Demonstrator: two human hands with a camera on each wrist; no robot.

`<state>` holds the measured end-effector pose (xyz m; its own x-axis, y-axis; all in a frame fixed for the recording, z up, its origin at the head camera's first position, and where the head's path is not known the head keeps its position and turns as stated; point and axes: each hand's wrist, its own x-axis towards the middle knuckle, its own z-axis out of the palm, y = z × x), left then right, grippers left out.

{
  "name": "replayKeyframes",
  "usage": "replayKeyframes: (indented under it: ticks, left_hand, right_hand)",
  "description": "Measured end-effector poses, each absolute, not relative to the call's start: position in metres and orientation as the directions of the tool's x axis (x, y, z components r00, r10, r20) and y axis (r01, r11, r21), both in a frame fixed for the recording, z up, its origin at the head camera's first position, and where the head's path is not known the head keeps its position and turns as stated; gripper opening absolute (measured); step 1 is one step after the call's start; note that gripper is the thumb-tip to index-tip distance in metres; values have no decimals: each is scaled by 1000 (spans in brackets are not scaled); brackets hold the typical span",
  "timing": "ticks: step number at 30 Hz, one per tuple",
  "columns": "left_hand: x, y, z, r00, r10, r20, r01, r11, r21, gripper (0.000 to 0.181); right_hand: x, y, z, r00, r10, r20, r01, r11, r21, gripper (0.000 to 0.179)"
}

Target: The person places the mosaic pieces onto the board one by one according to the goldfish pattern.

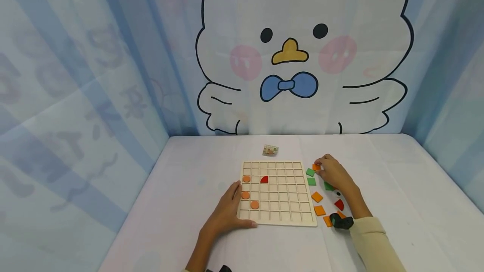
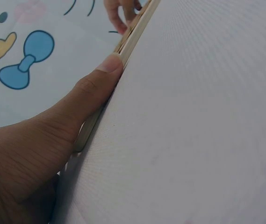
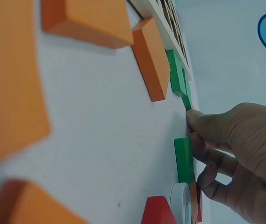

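Observation:
A pale wooden grid board (image 1: 291,223) lies on the table. My left hand (image 1: 224,211) rests round its near left corner, fingers along the left side and the thumb by the front edge. In the left wrist view the thumb (image 2: 90,88) presses against the board's rim (image 2: 135,42). Beyond the board's right side, my right hand (image 1: 334,173) pinches an orange square tile (image 1: 316,167) between thumb and fingertips. That tile is hidden in the right wrist view, where the hand (image 3: 245,149) is close over the table beside a green block (image 3: 183,159).
Orange discs (image 1: 255,205) and a red quarter-round piece (image 1: 264,179) sit in board cells. Right of the board lie green tiles (image 1: 311,181), orange tiles (image 1: 319,210), a red wedge (image 1: 339,205) and a white ring (image 3: 180,203). A small patterned card (image 1: 270,150) lies behind the board.

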<state>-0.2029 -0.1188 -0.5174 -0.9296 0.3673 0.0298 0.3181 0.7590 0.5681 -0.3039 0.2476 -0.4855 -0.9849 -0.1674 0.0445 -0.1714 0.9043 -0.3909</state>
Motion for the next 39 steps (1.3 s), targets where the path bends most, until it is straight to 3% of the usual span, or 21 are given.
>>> replayKeyframes:
  ticks: [28,39]
  left_hand:
    - [-205,-119,-519,-925,377,52,338,752,566,134]
    - [-203,-119,-514,-920,388,59,352,748,563,132]
  right_hand:
    - [-297,252,-479,-991,-136,5,-128,919,-374,27]
    - [-288,239,-467,-975,-223,20,-212,888,-408,24]
